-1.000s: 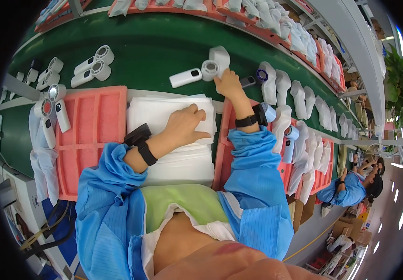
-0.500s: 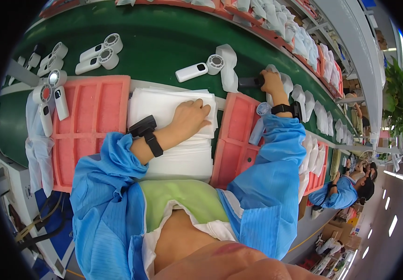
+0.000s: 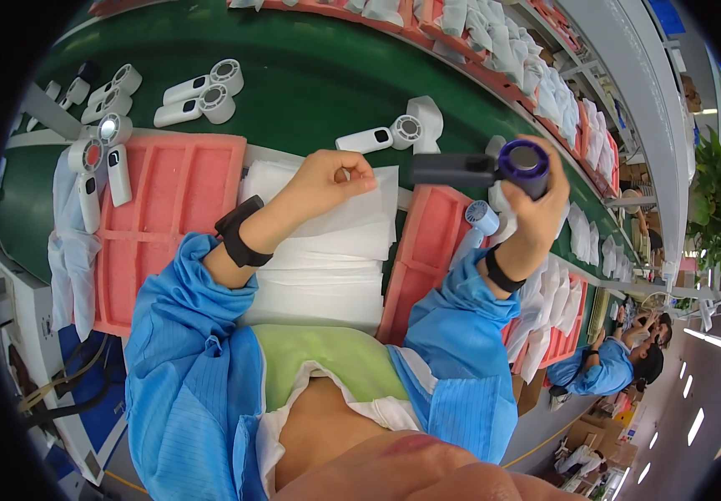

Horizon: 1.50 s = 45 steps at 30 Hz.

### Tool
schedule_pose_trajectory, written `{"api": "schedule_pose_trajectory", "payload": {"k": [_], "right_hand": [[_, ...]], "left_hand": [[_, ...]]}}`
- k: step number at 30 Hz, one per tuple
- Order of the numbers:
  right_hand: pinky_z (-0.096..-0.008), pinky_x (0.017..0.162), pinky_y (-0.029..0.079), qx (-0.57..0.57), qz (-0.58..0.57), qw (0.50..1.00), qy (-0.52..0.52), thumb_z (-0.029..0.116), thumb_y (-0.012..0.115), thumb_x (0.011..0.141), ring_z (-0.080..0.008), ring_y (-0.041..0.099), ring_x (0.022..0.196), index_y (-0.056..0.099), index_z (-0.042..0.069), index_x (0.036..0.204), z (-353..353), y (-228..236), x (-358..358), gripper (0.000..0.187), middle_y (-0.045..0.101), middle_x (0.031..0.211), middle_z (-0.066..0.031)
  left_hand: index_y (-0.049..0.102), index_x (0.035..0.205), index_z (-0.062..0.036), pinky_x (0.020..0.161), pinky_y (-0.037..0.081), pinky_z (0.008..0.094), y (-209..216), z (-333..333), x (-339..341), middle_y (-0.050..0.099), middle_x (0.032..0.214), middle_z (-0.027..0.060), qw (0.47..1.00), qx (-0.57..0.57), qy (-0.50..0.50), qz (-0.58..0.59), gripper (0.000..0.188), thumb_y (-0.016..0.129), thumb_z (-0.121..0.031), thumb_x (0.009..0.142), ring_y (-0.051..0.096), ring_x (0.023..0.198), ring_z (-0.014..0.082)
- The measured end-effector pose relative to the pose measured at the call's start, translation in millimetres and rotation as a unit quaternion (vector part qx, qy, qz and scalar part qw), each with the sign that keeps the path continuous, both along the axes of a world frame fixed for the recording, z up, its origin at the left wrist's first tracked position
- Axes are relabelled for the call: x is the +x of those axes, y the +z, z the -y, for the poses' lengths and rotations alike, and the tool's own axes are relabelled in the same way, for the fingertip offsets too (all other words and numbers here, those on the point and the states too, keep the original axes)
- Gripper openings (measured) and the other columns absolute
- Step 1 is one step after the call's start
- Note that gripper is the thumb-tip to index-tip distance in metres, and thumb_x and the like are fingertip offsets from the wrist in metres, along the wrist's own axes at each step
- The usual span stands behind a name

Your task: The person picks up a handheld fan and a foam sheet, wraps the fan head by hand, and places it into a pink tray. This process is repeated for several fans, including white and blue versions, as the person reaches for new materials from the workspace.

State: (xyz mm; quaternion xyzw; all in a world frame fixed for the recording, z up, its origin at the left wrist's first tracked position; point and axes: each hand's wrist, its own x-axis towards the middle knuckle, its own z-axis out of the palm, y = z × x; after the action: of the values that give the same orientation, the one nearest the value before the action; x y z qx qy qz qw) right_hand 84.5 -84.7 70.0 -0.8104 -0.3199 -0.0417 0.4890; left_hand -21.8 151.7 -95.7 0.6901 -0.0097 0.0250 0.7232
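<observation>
Right hand [image 3: 536, 200] raised at 2 o'clock of the frame, fingers clamped around a dark handheld fan [image 3: 481, 167] with a purple ring head; handle pointing toward 9 o'clock, held clear above the right pink foam tray [image 3: 419, 267]. Light blue fan [image 3: 479, 221] lying just below, at 6 o'clock of the held fan, on that tray's edge. Left hand [image 3: 327, 179] near centre, fingertips pinched together on the top sheet of the white bag stack [image 3: 327, 267]. Left pink foam tray [image 3: 173, 209] at 9 o'clock of the stack, carrying white fans [image 3: 102, 167] on its far-left edge. More white fans [image 3: 198, 92] on the green conveyor belt [image 3: 310, 75] at 12 o'clock.
</observation>
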Motion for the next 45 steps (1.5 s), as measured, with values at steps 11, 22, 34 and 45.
{"api": "schedule_pose_trajectory", "payload": {"k": [11,22,34,45], "right_hand": [[-0.0317,0.081,0.048,-0.021,0.147,0.976,0.157,0.009,0.081,0.051,-0.0238,0.059,0.091,0.062,0.003,0.119,-80.7,-75.4,-39.5,0.071,0.057,0.101,-0.0114],[-0.0346,0.078,0.049,-0.043,0.187,0.977,0.089,-0.002,0.08,0.056,-0.0284,0.057,0.093,0.061,0.003,0.124,-94.4,-93.5,-52.6,0.071,0.053,0.105,-0.0128],[-0.0328,0.082,0.048,0.085,-0.011,0.996,0.007,0.008,0.08,0.067,-0.0222,0.055,0.098,0.052,0.001,0.12,-91.9,-116.7,-52.3,0.061,0.053,0.106,-0.0092],[-0.0342,0.075,0.05,-0.008,0.009,0.981,0.192,0.007,0.076,0.073,-0.025,0.063,0.087,0.054,0.0,0.111,-83.0,-124.3,-41.3,0.044,0.062,0.103,-0.0114]], "left_hand": [[0.061,0.088,-0.0061,0.059,0.04,0.0226,58.4,-11.2,-22.0,0.058,0.075,-0.0042,0.97,-0.215,0.1,0.046,0.009,0.064,-0.014,0.092,0.048,0.065,0.0038],[0.064,0.095,-0.0011,0.067,0.046,0.0267,66.0,7.5,-38.8,0.06,0.079,0.0021,0.971,0.047,0.183,0.146,0.009,0.066,-0.004,0.086,0.059,0.076,0.0116],[0.061,0.115,-0.0061,0.07,0.052,0.0353,66.5,17.2,-25.8,0.056,0.108,0.0114,0.941,0.21,0.193,0.18,0.044,0.073,-0.001,0.073,0.061,0.087,0.0275],[0.062,0.112,-0.0105,0.086,0.046,0.0337,69.9,-26.9,-22.9,0.05,0.123,0.0091,0.96,-0.085,0.112,0.241,0.041,0.078,-0.011,0.075,0.055,0.107,0.0217]]}}
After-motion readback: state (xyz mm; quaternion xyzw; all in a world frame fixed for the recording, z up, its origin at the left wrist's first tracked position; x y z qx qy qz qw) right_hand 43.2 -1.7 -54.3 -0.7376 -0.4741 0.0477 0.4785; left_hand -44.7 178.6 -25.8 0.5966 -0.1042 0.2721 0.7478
